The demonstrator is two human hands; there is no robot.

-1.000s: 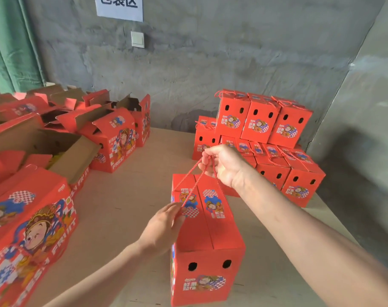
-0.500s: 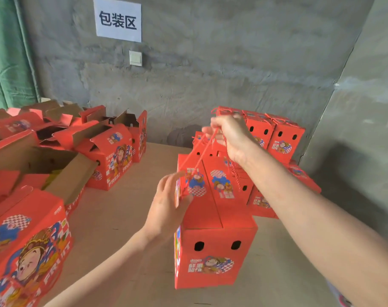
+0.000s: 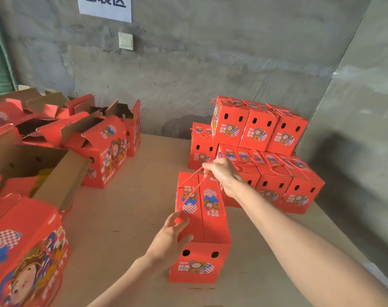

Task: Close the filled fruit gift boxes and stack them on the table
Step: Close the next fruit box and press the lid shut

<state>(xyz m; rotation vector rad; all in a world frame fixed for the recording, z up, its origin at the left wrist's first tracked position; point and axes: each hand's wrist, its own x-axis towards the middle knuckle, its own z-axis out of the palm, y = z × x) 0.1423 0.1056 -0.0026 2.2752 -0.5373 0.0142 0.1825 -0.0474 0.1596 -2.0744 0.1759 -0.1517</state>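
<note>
A closed red fruit gift box [image 3: 210, 220] with a cartoon print and two round holes in its near end hangs or stands just over the wooden table [image 3: 131, 218]. My right hand [image 3: 224, 173] grips its red rope handle [image 3: 192, 180] above the far end. My left hand [image 3: 171, 238] lies against the box's left side with fingers spread and straight. Behind it a stack of closed red boxes [image 3: 259, 156] stands two layers high by the wall.
Open red boxes [image 3: 104, 151] with raised flaps crowd the table's left side. A large closed box [image 3: 27, 258] fills the lower left corner. The grey concrete wall [image 3: 210, 63] with a light switch [image 3: 125, 41] backs the table, whose right edge falls away beyond the stack.
The carried box has come lower and slightly nearer, with my right hand dropping from level with the stack's top row to its lower row. My left hand slid down along the box's side.
</note>
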